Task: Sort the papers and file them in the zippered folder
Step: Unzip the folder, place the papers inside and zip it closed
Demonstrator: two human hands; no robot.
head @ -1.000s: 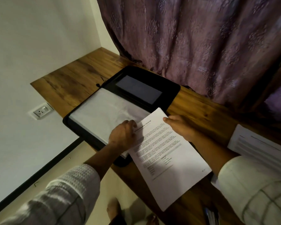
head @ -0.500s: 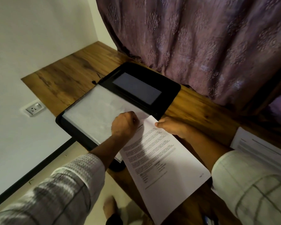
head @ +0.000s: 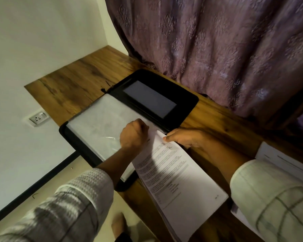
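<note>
Paper [head: 175,175] slid upward, corner within right hand [head: 186,137] grip.

Dim warm light, soft shadows, wide-angle edge warp, slight blur

A black zippered folder [head: 187,102] is laid open at centre frame, a clear sleeve [head: 98,123] spread over its lower-left half. A printed sheet [head: 178,175] is angled from the sleeve toward the lower right; more papers [head: 278,156] lie at the right edge.
</note>
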